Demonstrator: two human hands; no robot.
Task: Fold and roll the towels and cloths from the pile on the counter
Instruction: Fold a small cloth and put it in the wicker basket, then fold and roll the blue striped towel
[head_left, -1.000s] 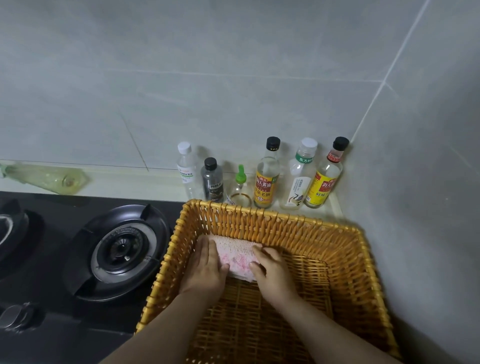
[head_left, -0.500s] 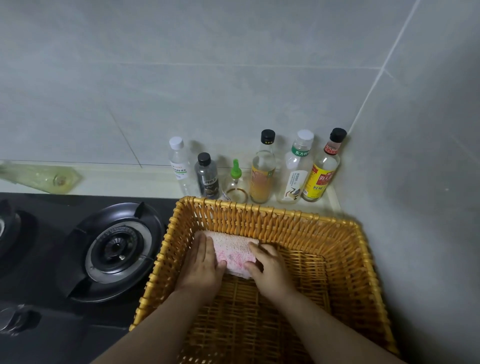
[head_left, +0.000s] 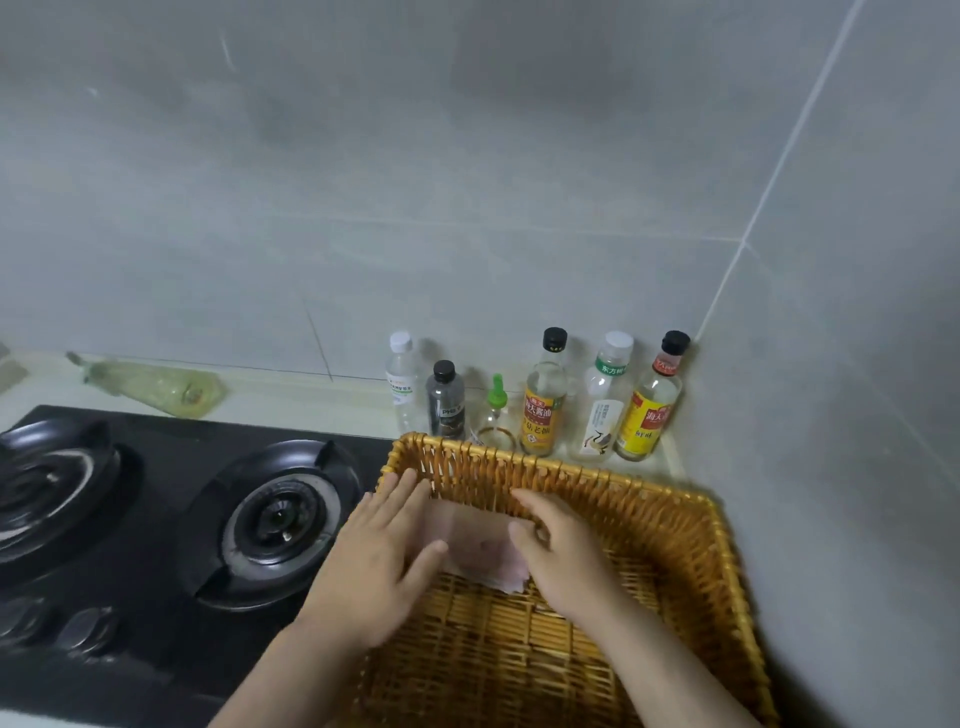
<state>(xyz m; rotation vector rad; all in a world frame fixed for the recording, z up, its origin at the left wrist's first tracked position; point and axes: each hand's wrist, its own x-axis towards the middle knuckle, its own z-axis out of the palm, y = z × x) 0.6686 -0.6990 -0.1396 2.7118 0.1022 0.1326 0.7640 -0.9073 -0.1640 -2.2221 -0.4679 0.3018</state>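
Grey tiled wall (head_left: 467, 208): two faces meet in a corner behind the counter.

Black gas hob (head_left: 156, 649): takes up the left side. Two burners are in view; the nearer burner (head_left: 280, 522) is just beside the basket.

Wicker basket (head_left: 675, 525): rectangular, open-topped, set in the corner at right. Contents: one folded pink cloth (head_left: 478, 545), flat on the basket floor in the far-left corner, against the far wall.

Left hand (head_left: 379, 566): palm down, fingers straight and spread over the cloth's left edge, gripping nothing.

Right hand (head_left: 563, 561): fingers extended and relaxed over the cloth's right edge, holding nothing. Both hands are motion-blurred, so contact with the cloth cannot be told.

Greenish plastic bag (head_left: 156, 384): lies on the ledge behind the hob.

Six bottles stand upright in a row between basket and wall:
- clear bottle (head_left: 402, 387), white cap
- dark bottle (head_left: 445, 405), black cap
- small green-topped bottle (head_left: 497, 395)
- orange-labelled bottle (head_left: 545, 405)
- white-capped bottle (head_left: 605, 405)
- yellow-labelled bottle (head_left: 652, 410), in the corner
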